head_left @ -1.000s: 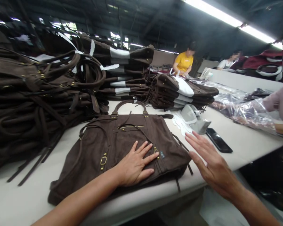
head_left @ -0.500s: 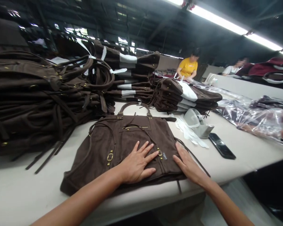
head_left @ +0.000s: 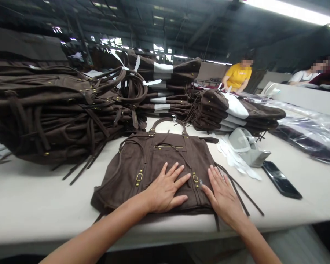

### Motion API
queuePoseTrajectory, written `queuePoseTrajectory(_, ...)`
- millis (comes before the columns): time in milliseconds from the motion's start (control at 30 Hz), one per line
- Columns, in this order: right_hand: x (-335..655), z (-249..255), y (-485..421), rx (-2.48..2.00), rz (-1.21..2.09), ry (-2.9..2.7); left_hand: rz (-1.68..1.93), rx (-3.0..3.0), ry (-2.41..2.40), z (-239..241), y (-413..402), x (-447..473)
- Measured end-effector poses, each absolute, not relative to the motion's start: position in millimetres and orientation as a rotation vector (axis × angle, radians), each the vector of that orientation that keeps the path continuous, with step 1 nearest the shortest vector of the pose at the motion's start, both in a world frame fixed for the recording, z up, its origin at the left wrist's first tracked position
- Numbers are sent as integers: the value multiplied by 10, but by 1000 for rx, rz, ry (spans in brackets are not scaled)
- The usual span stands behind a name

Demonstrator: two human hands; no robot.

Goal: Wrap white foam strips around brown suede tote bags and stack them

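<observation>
A brown suede handbag (head_left: 143, 161) with gold buckles lies flat on the white table (head_left: 44, 205), its handle pointing away from me. My left hand (head_left: 165, 190) rests flat on the bag's lower middle, fingers spread. My right hand (head_left: 222, 194) lies flat on the bag's lower right corner, fingers stretched out beside a gold buckle. Thin straps trail from the bag's right side across the table.
A tall heap of brown bags (head_left: 52, 110) fills the left. Further stacks (head_left: 231, 110) stand behind. A grey tape dispenser (head_left: 247, 146), white paper pieces and a black phone (head_left: 282, 179) lie at right. A person in yellow (head_left: 238, 75) works at the far end.
My right hand came down from the air onto the bag's lower right corner. The left hand stayed flat on the bag. The view shifted to the left.
</observation>
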State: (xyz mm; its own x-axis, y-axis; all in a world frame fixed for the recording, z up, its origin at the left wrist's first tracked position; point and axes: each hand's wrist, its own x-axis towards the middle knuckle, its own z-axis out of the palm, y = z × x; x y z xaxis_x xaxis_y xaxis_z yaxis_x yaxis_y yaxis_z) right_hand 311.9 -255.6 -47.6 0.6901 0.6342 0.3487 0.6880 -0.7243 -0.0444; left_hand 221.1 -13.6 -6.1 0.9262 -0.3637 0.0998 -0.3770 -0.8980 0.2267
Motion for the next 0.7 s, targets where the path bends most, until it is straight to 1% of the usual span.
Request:
queuePoseTrajectory(200,3145,-571,-2781,-2669,-544,-1194,683,2967,290,-71,-2,1793)
queuePoseTrajectory(367,3301,-675,-2897,-2436,-525,-1559,1015,2921,795,148,328,1295)
queuePoseTrajectory(433,3325,-666,-2827,-2398,-532,-1628,1061,2846,991,200,454,1165)
queuePoseTrajectory(500,3331,-603,-2693,-2392,-481,-1665,1016,2768,1068,170,530,1104)
queuePoseTrajectory(567,3358,-499,-2540,-2333,-381,-1721,1016,2732,1024,60,539,1101)
queuePoseTrajectory(700,3537,-277,-2282,-2167,-12,-1792,1199,2693,932,-221,437,1139)
